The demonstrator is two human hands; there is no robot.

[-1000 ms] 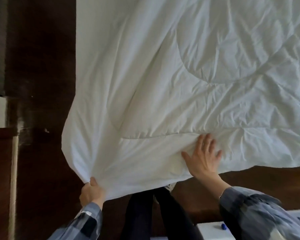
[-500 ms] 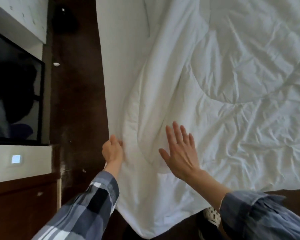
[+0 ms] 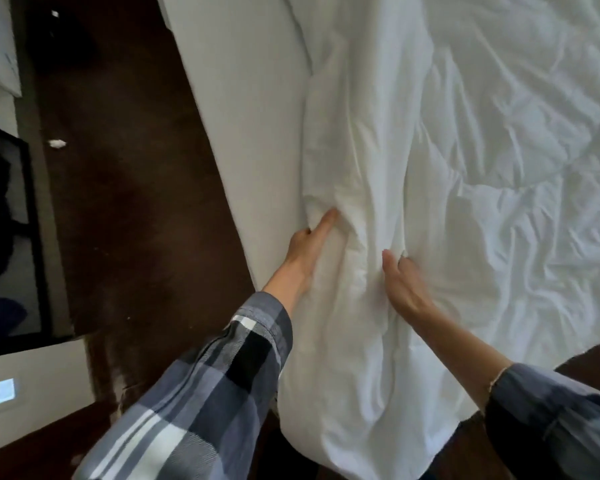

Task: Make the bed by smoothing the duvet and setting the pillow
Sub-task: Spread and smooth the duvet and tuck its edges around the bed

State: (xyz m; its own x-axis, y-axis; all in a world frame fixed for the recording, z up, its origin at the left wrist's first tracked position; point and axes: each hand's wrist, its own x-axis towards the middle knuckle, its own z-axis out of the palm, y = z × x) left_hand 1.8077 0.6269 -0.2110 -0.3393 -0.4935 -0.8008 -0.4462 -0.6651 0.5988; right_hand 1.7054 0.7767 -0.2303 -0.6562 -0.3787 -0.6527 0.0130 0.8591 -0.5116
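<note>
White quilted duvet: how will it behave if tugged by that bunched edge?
The white quilted duvet probably drapes and folds: it creases deeply where the left hand and right hand pinch it. Its corner hangs limp. The puffy fill suggests it is light for its bulk.

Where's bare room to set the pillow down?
Free: the wrinkled duvet top, right of both hands, and the bare strip along its left edge. Crowded: the bunched corner gripped by left hand and right hand.

Head view: left hand [image 3: 309, 245] pinches a fold at the edge of the white duvet [image 3: 465, 168], right hand [image 3: 404, 285] grips bunched fabric just beside it, duvet corner hangs off the bed over dark floor [image 3: 136, 202], wrinkles across top.
</note>
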